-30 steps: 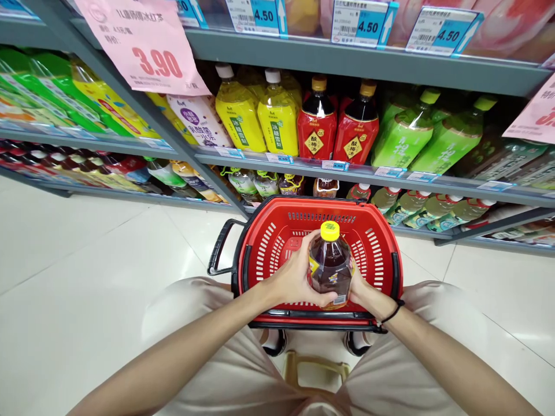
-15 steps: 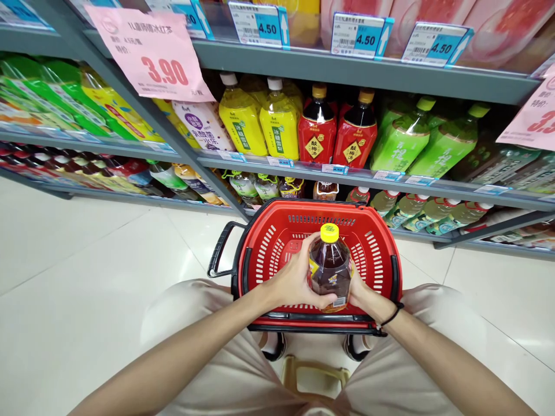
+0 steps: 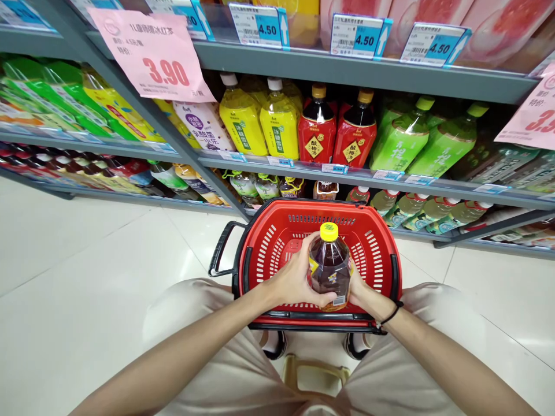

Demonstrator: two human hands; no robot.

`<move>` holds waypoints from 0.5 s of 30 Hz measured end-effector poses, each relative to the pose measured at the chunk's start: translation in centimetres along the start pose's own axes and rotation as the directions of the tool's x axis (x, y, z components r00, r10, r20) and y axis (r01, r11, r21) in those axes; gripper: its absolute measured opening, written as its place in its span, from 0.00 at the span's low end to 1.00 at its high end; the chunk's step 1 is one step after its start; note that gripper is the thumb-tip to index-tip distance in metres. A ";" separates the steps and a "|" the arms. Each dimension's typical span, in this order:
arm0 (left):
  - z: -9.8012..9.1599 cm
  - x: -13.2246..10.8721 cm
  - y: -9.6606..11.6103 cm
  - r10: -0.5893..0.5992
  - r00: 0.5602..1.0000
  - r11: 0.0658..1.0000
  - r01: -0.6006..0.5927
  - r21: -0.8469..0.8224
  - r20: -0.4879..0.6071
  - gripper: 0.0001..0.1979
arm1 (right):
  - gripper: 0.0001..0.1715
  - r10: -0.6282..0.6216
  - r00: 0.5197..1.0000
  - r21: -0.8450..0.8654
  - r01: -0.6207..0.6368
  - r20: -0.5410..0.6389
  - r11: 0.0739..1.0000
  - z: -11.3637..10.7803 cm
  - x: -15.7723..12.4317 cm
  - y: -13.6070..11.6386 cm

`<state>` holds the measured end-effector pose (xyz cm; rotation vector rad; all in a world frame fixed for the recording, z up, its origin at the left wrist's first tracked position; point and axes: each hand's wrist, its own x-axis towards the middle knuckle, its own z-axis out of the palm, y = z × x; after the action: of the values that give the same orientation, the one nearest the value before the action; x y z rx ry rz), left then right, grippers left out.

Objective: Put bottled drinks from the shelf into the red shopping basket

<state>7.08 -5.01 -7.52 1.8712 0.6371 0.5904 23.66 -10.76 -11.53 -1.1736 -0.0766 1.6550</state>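
Dark bottle (image 3: 330,274) with yellow cap (image 3: 329,232), held cap-up over the opening of a red basket (image 3: 312,207), toward the wearer's side. Cannot tell about contact between base and basket. Grasped from both sides: left hand (image 3: 299,276) wrapped around left flank, thumb (image 3: 326,299) across lower front beside a small barcode (image 3: 339,300); right hand (image 3: 358,289) pressed to the opposite flank, fingertips hidden by the bottle. Black wristband (image 3: 393,314) on right wrist.

Black handle (image 3: 218,248) jutting out at basket's left end. Knees in beige trousers (image 3: 243,370) on either side; dark shoes (image 3: 277,348) and part of a tan stool (image 3: 319,365) nearer the wearer. Pale tiled floor (image 3: 87,248) all around.

Just beyond basket: grey shelving (image 3: 347,72). Middle tier, left to right: yellow bottles (image 3: 280,124), red-labelled bottles (image 3: 316,138), green bottles (image 3: 401,138). Below: red-capped bottles (image 3: 407,208), lying near basket's far right corner. Higher up: blue-and-white price tags (image 3: 260,28) reading 4.50. Pink price sheet (image 3: 151,55) reading 3.90, hanging at upper left.
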 end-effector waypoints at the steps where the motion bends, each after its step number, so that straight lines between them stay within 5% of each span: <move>1: 0.0 0.0 0.0 -0.008 1.000 1.000 0.008 0.008 0.001 0.62 | 0.24 0.013 1.000 -0.004 -0.013 0.010 1.000 0.0 0.0 0.0; 8: 0.0 0.1 -0.1 -0.037 0.999 0.998 0.037 0.045 -0.001 0.62 | 0.25 0.020 0.998 0.010 -0.020 0.057 1.000 -0.3 0.1 0.2; 15: 0.0 0.0 -0.1 -0.013 1.000 1.000 0.013 0.015 -0.004 0.63 | 0.20 -0.020 0.999 0.001 0.020 -0.032 1.000 -0.5 0.2 0.3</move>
<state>7.07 -4.94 -7.60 1.8788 0.6577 0.5822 23.85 -10.96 -12.07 -1.1944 -0.0669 1.6181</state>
